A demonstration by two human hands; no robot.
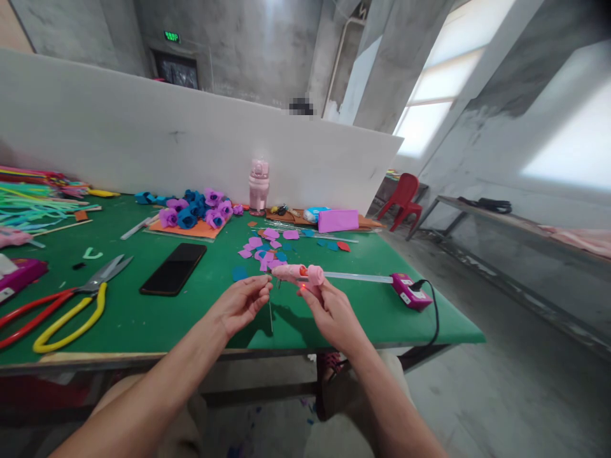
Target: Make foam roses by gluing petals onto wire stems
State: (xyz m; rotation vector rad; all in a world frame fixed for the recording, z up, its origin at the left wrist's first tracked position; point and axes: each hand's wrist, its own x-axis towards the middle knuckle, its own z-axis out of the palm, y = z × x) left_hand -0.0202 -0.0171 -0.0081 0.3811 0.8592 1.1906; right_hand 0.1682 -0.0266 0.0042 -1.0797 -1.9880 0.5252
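My right hand (331, 312) is wrapped round the handle of a pink glue gun (301, 274), whose nozzle points left and which carries a clear glue stick (356, 277) out of its back. My left hand (241, 303) is pinched on a thin wire stem (270, 316) that hangs down just below the nozzle. Both hands hover over the front edge of the green table (191, 305). Loose pink and blue paper petals (265, 248) lie just beyond the gun.
A black phone (174, 268) lies left of my hands, with yellow-handled scissors (71, 312) and red-handled ones further left. Finished purple and blue paper flowers (198, 208), a pink bottle (258, 184) and a pink box (338, 220) sit at the back. A plug strip (405, 291) with black cable lies right.
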